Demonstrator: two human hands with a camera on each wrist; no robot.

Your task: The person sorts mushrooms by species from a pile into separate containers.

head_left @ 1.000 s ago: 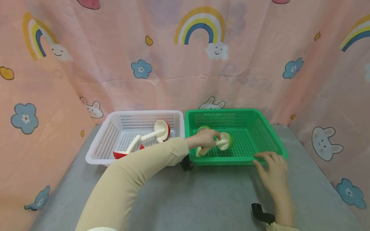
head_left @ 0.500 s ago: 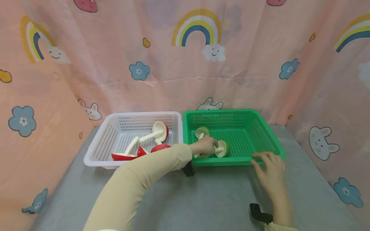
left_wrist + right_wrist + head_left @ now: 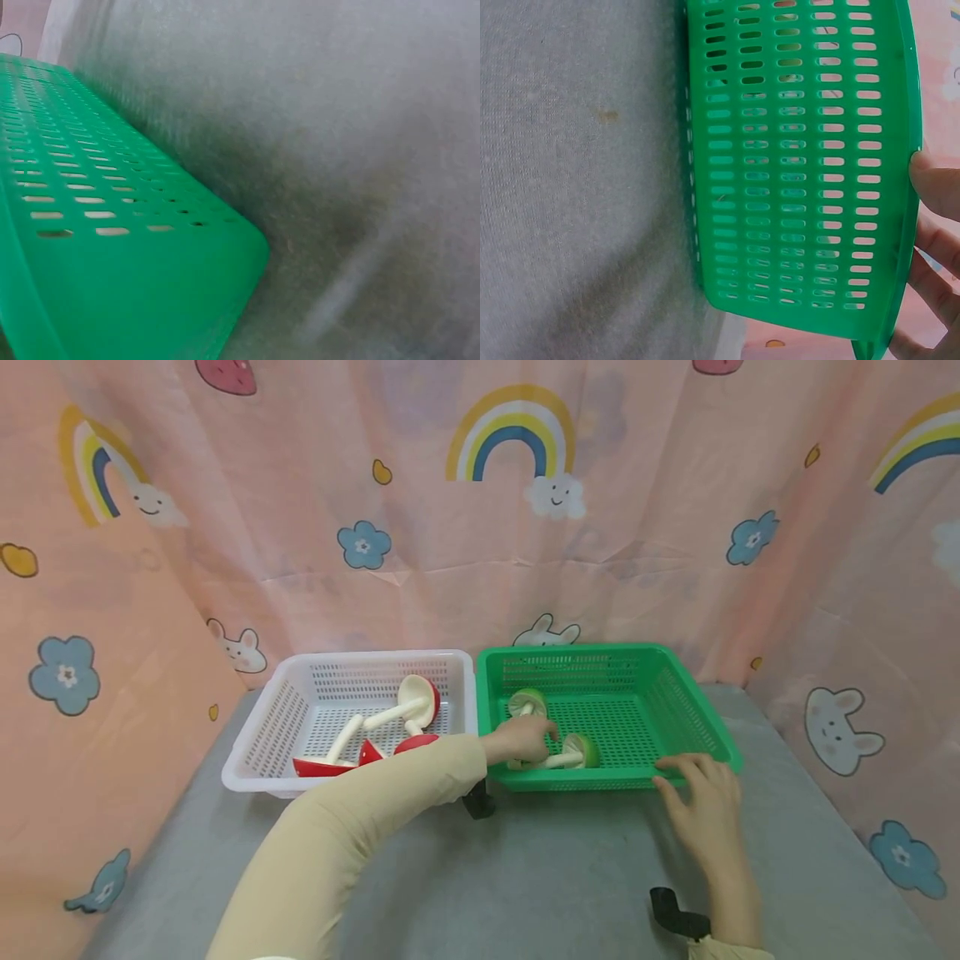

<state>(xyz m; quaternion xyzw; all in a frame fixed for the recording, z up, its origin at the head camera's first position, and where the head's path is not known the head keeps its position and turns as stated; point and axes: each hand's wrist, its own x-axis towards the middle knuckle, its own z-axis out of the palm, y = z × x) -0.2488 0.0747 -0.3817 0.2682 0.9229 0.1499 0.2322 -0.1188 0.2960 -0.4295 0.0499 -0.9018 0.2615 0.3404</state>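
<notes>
In the head view my left hand [image 3: 523,739] hovers inside the left part of the green basket [image 3: 693,718], its fingers holding nothing. A toy mushroom with a green cap [image 3: 583,750] lies just to the right of the fingertips, its pale stem pointing left. Behind the hand sits another green-capped mushroom [image 3: 527,700], its stem partly covered. A pale piece low under the hand is mostly hidden. My right hand [image 3: 705,802] grips the basket's front rim near the right corner, thumb outside and fingers over the edge. The right wrist view shows the thumb [image 3: 936,184] at the rim.
A white basket [image 3: 251,752] stands against the green one on the left. Red-capped toy mushrooms [image 3: 416,697] lie inside it, some partly behind my left sleeve [image 3: 360,827]. Both baskets rest on a grey tabletop [image 3: 570,877], with a printed pink curtain [image 3: 450,602] behind.
My left hand has let go of the green-capped mushroom and drawn back slightly left. That mushroom now lies lower, toward the basket's front. The right hand has stayed at the rim.
</notes>
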